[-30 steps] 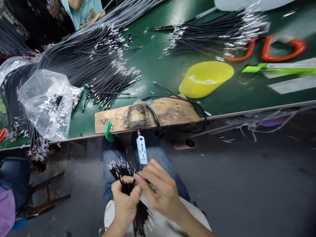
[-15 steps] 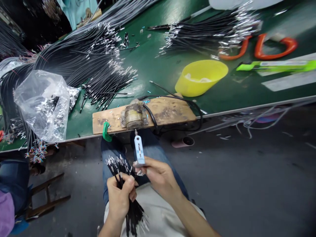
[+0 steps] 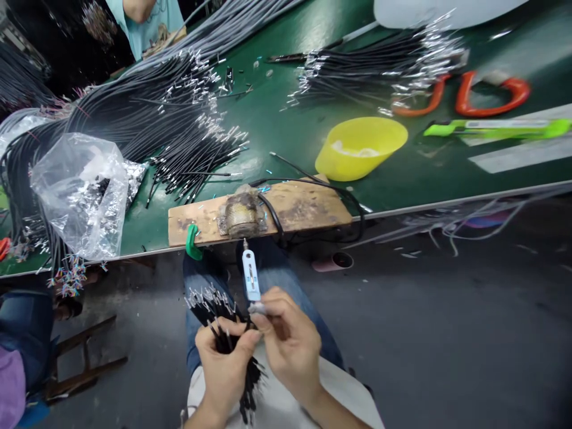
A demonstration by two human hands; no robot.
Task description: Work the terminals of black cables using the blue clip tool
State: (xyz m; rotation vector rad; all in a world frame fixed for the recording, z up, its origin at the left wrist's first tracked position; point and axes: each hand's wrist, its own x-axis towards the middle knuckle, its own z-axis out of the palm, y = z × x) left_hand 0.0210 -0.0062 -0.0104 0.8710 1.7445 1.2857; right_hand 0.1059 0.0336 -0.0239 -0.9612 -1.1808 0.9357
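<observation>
Lower center of frame: left hand [image 3: 226,369] closed around black wire bundle [image 3: 212,305]; right hand [image 3: 290,351], fingertips together below pale-blue tool [image 3: 251,277], anything pinched indiscernible.

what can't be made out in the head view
Head view:
Middle of the black wires: hidden by the left hand.
Any wire inside the right hand: hidden by that hand.
Marks on the pale blue tool: too small.
Whitish object: cut off by top edge.
</observation>
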